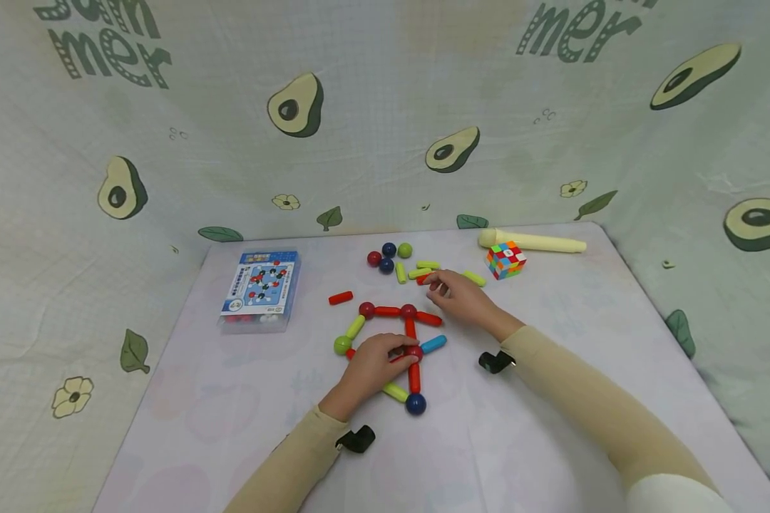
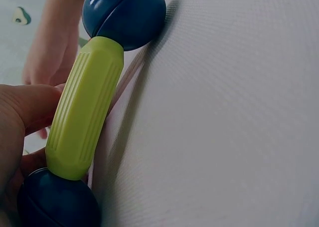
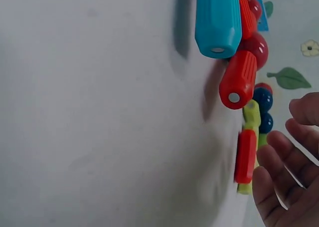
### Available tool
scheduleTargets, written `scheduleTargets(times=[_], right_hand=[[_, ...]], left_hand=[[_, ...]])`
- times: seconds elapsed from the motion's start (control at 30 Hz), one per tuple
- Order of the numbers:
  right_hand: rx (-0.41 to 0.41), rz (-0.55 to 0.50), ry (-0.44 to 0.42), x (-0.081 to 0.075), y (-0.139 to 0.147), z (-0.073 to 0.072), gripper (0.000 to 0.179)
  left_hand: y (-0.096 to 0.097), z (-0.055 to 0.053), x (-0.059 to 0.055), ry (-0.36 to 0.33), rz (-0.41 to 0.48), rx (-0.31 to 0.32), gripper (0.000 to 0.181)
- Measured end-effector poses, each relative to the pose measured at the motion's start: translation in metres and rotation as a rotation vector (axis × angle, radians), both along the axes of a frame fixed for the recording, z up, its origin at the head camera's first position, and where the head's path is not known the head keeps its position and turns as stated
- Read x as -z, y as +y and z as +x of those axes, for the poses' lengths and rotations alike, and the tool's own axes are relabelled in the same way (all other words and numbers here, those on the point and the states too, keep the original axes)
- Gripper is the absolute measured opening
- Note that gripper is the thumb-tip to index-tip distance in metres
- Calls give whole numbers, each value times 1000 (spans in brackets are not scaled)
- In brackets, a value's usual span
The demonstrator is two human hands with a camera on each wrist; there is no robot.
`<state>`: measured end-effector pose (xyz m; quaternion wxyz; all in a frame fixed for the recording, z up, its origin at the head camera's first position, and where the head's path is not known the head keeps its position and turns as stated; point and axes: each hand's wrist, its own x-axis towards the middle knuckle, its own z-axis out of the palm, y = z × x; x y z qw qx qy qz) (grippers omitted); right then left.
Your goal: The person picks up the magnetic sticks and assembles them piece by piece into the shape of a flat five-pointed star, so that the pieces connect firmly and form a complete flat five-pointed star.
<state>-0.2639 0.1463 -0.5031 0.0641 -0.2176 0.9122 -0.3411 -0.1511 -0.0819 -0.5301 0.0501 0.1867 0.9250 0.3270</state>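
Note:
A ball-and-rod frame of red, green and blue toy pieces lies mid-table. My left hand (image 1: 373,362) reaches over it, with thumb and a finger pinching around a red ball (image 1: 414,352) that joins several rods. A blue rod (image 1: 433,344) sticks out from that ball to the right. Close up in the left wrist view, a green rod (image 2: 85,107) links two dark blue balls beside the thumb. My right hand (image 1: 465,298) hovers by a loose red rod (image 1: 422,280), fingers bent and apart, holding nothing. In the right wrist view, that red rod (image 3: 245,156) lies beyond the fingertips.
Behind the frame are loose balls (image 1: 389,250) and several green rods (image 1: 401,273). A single red rod (image 1: 341,298) lies left of them. A boxed set (image 1: 259,291) sits at the left; a puzzle cube (image 1: 506,261) and a pale yellow toy microphone (image 1: 539,242) lie back right.

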Motion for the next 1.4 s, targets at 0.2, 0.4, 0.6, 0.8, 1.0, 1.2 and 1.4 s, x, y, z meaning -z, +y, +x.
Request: scheduleTargets(times=[0.2, 0.4, 0.6, 0.8, 1.0, 1.2, 1.4], right_hand=[[-22, 42, -7, -3, -19, -21, 36], [-38, 103, 1, -6, -39, -43, 41], [-27, 145, 37, -10, -57, -61, 46], [-39, 197, 70, -10, -70, -71, 47], [-44, 272, 67, -7, -79, -75, 43], [-92, 316, 112, -3, -86, -70, 37], [-186, 374, 149, -5, -86, -58, 37]], left_hand=[[1, 1, -2, 15, 4, 8, 33], [1, 1, -4, 14, -13, 4, 34], [1, 1, -5, 19, -14, 13, 34], [1, 0, -5, 23, -3, 16, 34], [1, -1, -4, 13, -5, 14, 34], [0, 0, -3, 10, -7, 9, 34], [-2, 1, -2, 16, 1, 11, 33]])
